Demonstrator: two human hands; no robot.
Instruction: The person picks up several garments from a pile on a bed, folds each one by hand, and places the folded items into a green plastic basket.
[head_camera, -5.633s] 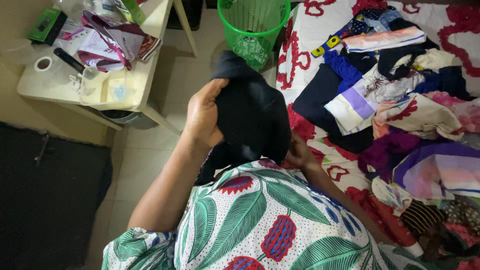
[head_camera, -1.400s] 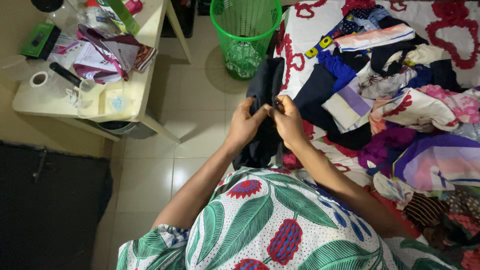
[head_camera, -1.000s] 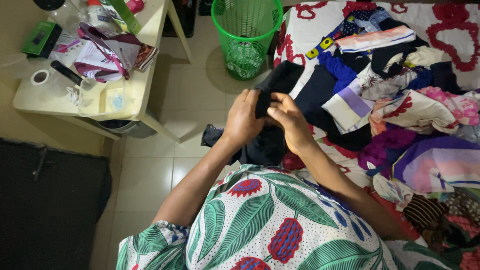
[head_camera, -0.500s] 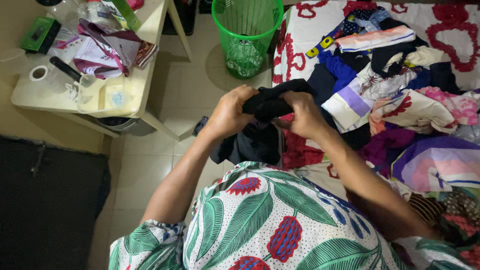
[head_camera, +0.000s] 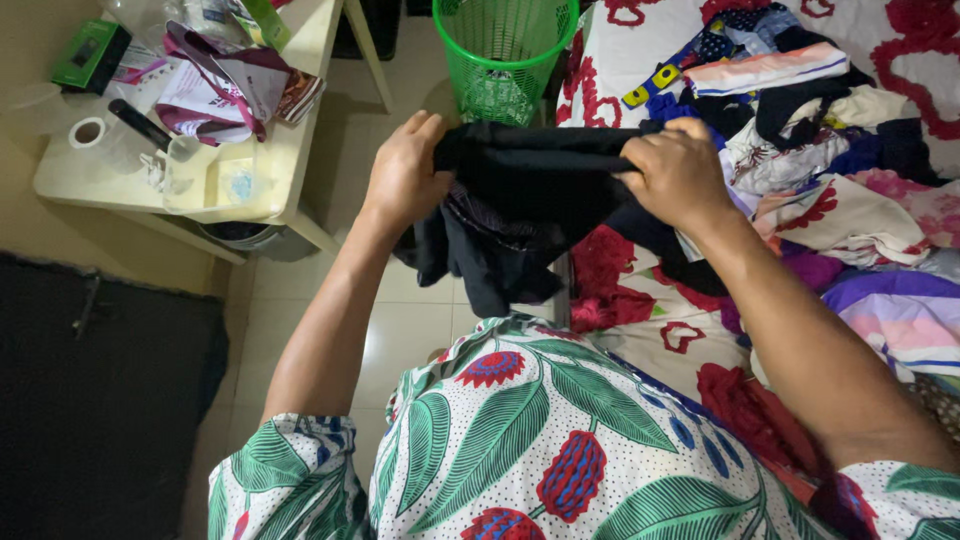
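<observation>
Beside a green box (head_camera: 91, 56), both hands (head_camera: 404, 176) (head_camera: 676, 172) grip a stretched black garment (head_camera: 530, 170).

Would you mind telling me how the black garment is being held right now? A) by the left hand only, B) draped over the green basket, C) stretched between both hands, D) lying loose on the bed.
C: the left hand and the right hand each grip one end of the black garment, which is pulled out between them, with the rest hanging below, in front of the green basket.
</observation>
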